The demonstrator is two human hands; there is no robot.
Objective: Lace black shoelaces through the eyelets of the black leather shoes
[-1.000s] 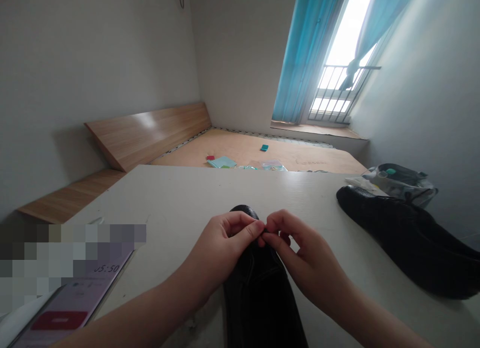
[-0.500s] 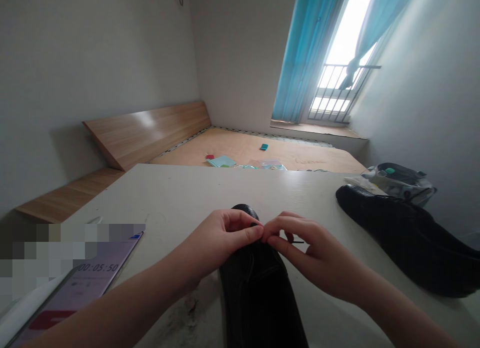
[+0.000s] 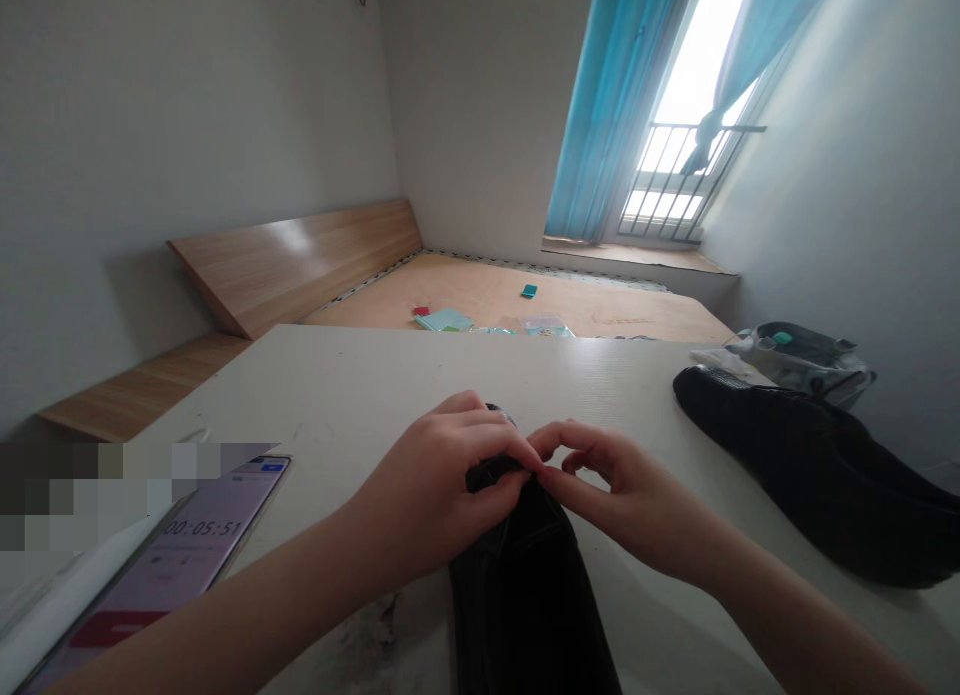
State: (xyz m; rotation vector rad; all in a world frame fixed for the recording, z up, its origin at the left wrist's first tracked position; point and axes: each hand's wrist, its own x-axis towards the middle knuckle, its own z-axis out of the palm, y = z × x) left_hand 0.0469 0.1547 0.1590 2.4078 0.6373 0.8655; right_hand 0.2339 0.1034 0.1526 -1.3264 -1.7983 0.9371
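A black shoe (image 3: 532,595) lies on the white table before me, its toe pointing away and its opening facing me. Over its lacing area, my left hand (image 3: 465,475) is closed in a pinch, thumb against forefinger, with black lace between them. The fingertips of my right hand (image 3: 600,475) meet those of the left from the other side, also pinched. They close on the thin black shoelace, mostly hidden by the fingers. My left hand covers much of the toe. A second black shoe (image 3: 810,475) rests at the right side of the table.
A phone (image 3: 187,555) showing a timer lies at the left, partly behind my left forearm. Behind the second shoe stands a clear bag (image 3: 817,360) of items. Beyond the white table (image 3: 360,375) is a bed (image 3: 480,280) with small packets on it.
My left hand has rolled further over the shoe, its back now turned up. The lace end that stuck out by my right fingers no longer shows.
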